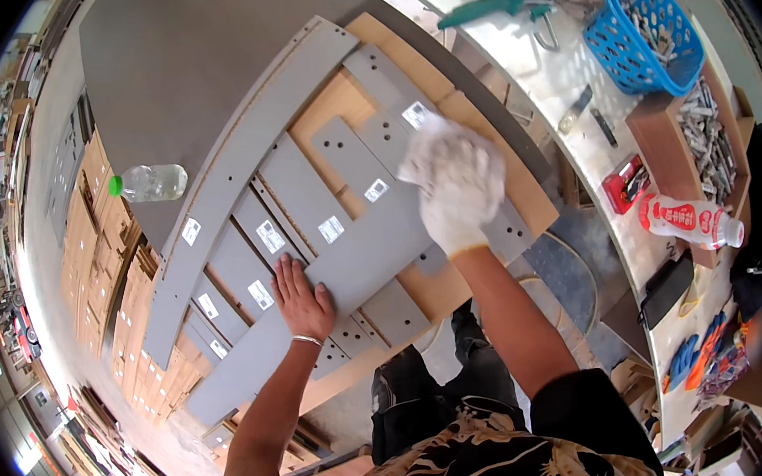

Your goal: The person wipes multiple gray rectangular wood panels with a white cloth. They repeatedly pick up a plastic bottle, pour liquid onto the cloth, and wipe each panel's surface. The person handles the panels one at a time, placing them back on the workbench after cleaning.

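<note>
My left hand, bare with a bracelet at the wrist, lies with its fingers stretched out at the edge of a long grey board. My right hand, in a white work glove, presses a crumpled white cloth against the far right end of that board; the cloth hides its fingertips. Around and under the long board lie several smaller grey panels with drilled holes and white labels. A curved grey panel runs along their left side. All rest on a light wooden sheet.
A clear bottle with a green cap lies on the dark grey tabletop. On the white bench at right are a blue basket, a box of small metal fittings, a knife and a red-and-white bottle. Cardboard stacks stand left.
</note>
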A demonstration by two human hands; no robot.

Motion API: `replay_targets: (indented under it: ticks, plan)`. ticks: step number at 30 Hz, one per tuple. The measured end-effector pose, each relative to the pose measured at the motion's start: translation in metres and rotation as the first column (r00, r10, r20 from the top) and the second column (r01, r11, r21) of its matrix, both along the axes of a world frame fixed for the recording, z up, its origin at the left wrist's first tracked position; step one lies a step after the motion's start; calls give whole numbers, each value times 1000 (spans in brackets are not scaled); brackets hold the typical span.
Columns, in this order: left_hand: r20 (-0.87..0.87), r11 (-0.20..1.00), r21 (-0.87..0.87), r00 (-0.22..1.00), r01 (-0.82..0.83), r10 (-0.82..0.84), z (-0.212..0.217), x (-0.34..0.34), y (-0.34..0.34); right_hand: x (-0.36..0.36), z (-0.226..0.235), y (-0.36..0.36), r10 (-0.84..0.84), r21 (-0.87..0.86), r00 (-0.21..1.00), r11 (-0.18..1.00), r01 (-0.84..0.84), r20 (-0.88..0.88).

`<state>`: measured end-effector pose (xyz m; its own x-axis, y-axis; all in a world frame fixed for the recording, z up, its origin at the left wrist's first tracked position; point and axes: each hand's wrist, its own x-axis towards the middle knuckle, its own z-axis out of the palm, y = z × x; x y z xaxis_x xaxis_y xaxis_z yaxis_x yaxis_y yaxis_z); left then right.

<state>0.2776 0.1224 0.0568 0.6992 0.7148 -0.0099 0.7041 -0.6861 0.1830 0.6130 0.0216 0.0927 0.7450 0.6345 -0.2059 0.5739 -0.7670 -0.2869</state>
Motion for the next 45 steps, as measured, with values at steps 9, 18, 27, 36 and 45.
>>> replay_targets:
  ticks: [9,18,27,36,45]
  plan:
    - [7,999,27,1000,24,-25,-2,9,-6,6,-28,-31,166,138,944,967,-212,286]
    - [-18,1000,16,1000,-6,6,3,8,-9,17,-30,-17,155,53,943,983,-178,293]
    - [35,999,45,999,-6,5,-1,-8,-4,-69,-14,22,520,294,754,853,-432,-402]
    - [21,998,45,999,-49,48,-2,-6,-3,-50,-27,28,169,390,801,917,86,-575]
    - [40,999,38,999,-29,27,-7,5,-5,-12,-69,18,145,390,961,891,-231,237]
